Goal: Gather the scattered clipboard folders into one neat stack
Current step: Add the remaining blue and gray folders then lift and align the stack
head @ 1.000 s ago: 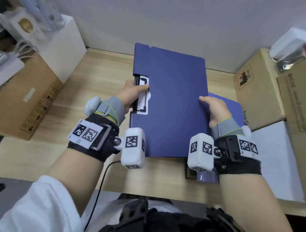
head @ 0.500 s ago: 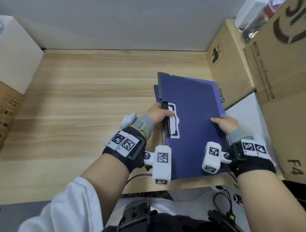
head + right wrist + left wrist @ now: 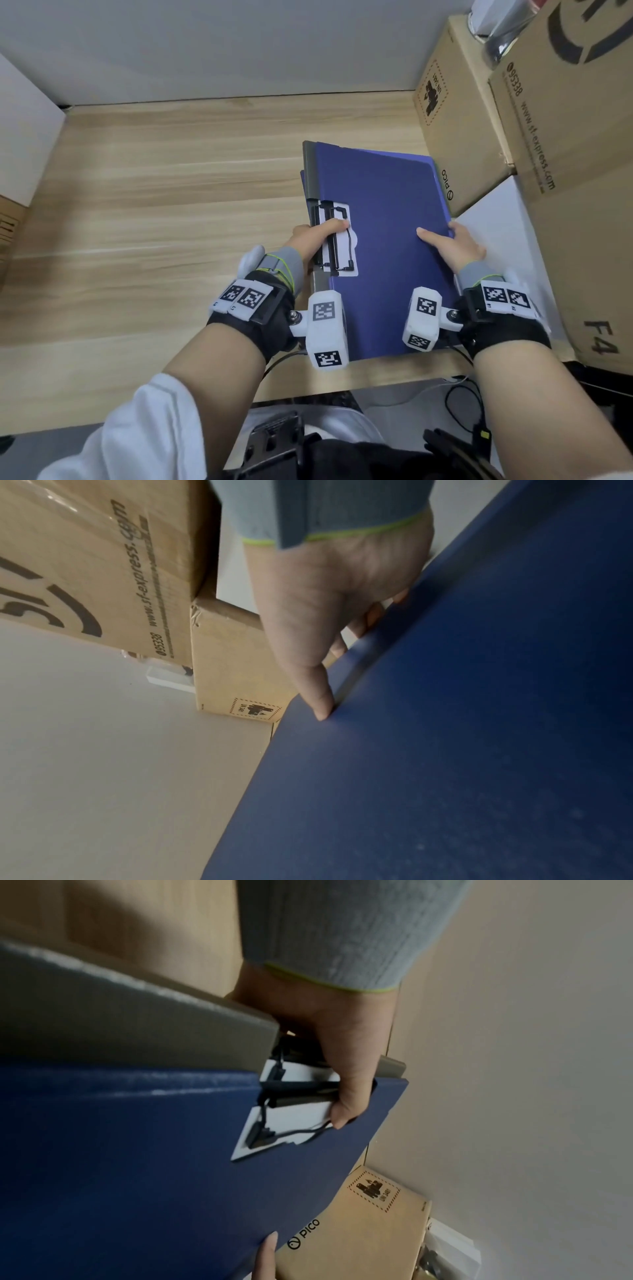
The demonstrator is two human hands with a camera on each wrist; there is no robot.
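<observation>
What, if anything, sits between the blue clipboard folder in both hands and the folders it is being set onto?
Nothing visible. The blue folder, held by the left hand at its clip and the right hand at its opposite edge, already lies over the grey folder. The PICO box stands close beside it.

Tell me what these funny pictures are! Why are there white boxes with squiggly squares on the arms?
No robot here, just a person wearing cameras. The big picture comes from a head camera looking down. The white boxes are wrist cameras; they took the two close-up pictures.

On the wooden table lies a pile of clipboard folders, with a blue folder on top and a grey one peeking out below. The left hand grips the black clip side. The right hand holds the opposite edge, thumb on top. Cardboard boxes stand beside.
</observation>
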